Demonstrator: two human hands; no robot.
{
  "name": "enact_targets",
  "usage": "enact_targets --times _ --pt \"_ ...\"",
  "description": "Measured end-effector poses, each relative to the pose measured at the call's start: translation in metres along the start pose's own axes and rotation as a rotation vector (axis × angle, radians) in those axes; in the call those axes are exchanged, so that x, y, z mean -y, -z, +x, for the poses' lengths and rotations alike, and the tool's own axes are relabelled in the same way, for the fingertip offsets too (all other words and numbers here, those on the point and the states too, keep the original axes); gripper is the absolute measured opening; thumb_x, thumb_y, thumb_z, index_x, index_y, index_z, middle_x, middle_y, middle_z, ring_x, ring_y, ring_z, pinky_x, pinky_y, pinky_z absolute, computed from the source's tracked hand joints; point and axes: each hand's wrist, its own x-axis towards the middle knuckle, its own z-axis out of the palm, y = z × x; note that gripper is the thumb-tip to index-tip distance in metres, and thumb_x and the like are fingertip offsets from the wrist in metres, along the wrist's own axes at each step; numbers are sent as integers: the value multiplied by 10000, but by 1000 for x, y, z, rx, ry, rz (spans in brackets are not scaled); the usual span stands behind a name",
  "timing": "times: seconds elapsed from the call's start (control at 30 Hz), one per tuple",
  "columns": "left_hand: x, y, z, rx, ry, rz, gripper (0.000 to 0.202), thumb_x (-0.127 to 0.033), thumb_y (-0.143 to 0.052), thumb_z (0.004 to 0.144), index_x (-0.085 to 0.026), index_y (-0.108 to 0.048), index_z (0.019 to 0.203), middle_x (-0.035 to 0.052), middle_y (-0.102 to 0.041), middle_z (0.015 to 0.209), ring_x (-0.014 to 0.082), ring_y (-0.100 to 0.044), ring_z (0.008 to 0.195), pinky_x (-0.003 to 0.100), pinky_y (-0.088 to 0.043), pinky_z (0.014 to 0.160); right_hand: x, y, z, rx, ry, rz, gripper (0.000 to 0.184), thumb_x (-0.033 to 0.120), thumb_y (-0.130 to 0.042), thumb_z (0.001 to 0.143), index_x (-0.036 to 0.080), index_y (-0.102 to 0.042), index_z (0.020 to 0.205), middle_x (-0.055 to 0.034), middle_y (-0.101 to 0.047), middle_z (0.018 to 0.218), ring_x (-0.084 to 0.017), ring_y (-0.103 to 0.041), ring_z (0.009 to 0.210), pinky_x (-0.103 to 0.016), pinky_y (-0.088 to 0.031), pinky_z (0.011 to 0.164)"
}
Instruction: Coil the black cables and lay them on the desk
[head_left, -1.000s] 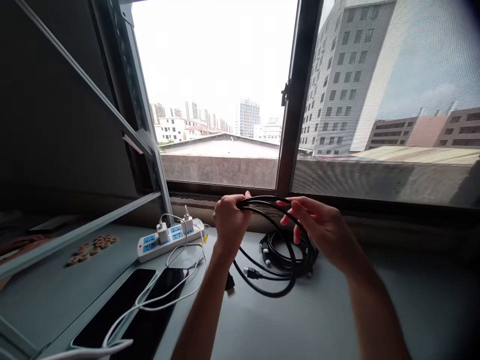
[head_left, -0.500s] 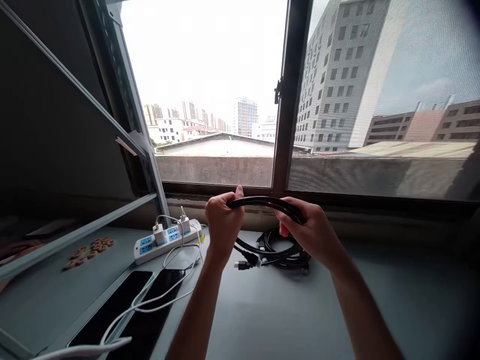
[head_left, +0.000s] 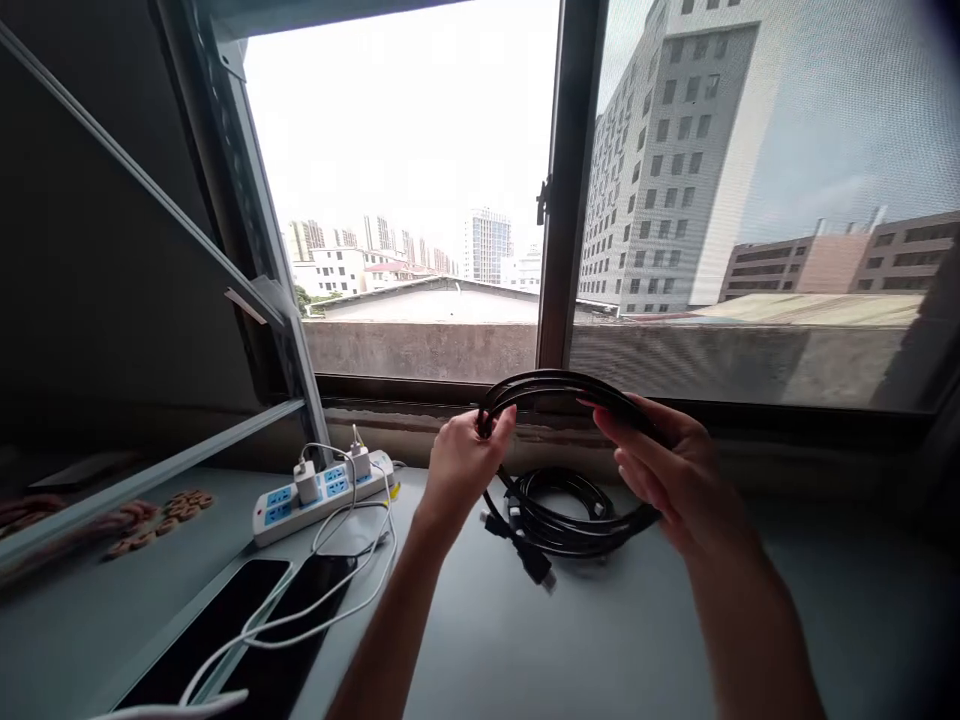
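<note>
A looped black cable is held up between my two hands above the table. My left hand is closed round the loop's left side, thumb across the strands. On the right side, my right hand pinches the strands between thumb and fingers. From the loop hangs a connector plug with a pale tip, which looks like an HDMI plug. Behind and below the hands, another coil of black cable lies on the table, its plugs partly covered by the strands in front.
To the left stands a white power strip with two chargers plugged in. White charging cords run over two dark phones. A metal shelf frame rises at left. The window sill bounds the table at the back.
The held cable has opened from a tight bend into a wider loop. My right hand has moved right and slightly down. The hanging plug has swung lower and to the right.
</note>
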Motion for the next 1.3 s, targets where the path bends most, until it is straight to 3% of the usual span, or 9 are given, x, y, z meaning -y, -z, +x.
enact_targets --times 0.3,0.5,0.57,0.73,0.83,1.0,1.1,1.2,1.3 --pt "6 -16 -5 544 257 -126 664 -755 -435 675 -143 -571 457 35 -493 334 128 -446 248 216 -303 298 0 -5 -1 -281 147 46 364 322 -758 667 176 -688 993 124 -297 324 -31 -221 230 -171 -130 229" --pt "7 -12 -6 1262 216 -117 812 -795 -202 722 -162 -679 543 57 -504 345 138 -493 327 230 -385 400 0 -9 -6 -282 241 21 299 305 -734 692 200 -695 969 125 -300 291 -37 -207 211 -187 -117 242" --pt "9 -20 -7 1366 200 -200 847 -828 -149 685 -190 -703 627 72 -594 455 173 -579 461 258 -445 494 2 -14 -11 -225 228 34 260 314 -716 719 209 -696 957 118 -314 287 -38 -200 213 -191 -112 253" --pt "5 -42 -11 1012 9 -476 519 -621 -370 825 -229 -709 834 50 -708 863 203 -636 892 297 -438 840 8 -17 -19 -154 285 116 124 296 -700 755 234 -702 861 107 -324 280 -33 -188 218 -194 -120 282" --pt "-4 -44 -12 727 -11 -699 389 -477 -414 873 -215 -661 1020 42 -674 1030 194 -596 1019 290 -405 905 6 -12 -11 -108 357 213 69 264 -695 756 258 -699 825 113 -297 267 -32 -153 233 -188 -139 295" --pt "-13 -39 -10 353 54 -957 444 -588 -435 826 -167 -576 801 61 -675 949 207 -640 905 300 -475 786 -8 -9 17 -186 124 499 136 209 -751 627 220 -676 739 121 -285 311 -24 -182 305 -148 -206 331" --pt "-14 -31 -8 209 18 -1010 404 -570 -480 813 -179 -462 712 6 -633 691 193 -661 792 270 -486 689 -16 -10 27 -211 -13 483 252 209 -768 592 186 -652 815 115 -354 384 -22 -267 341 -128 -241 346" --pt "-14 -20 -4 194 10 -885 377 -559 -451 836 -190 -449 756 -79 -418 436 159 -644 604 229 -454 595 -20 -11 28 -239 82 290 374 302 -739 660 173 -608 986 69 -520 543 -28 -352 359 -142 -287 345" --pt "-12 -11 -1 183 -41 -765 369 -563 -425 847 -196 -464 864 -118 -296 383 146 -628 513 218 -435 582 -21 -10 25 -315 245 28 557 356 -694 720 213 -491 1218 3 -620 806 -34 -394 352 -169 -342 316"
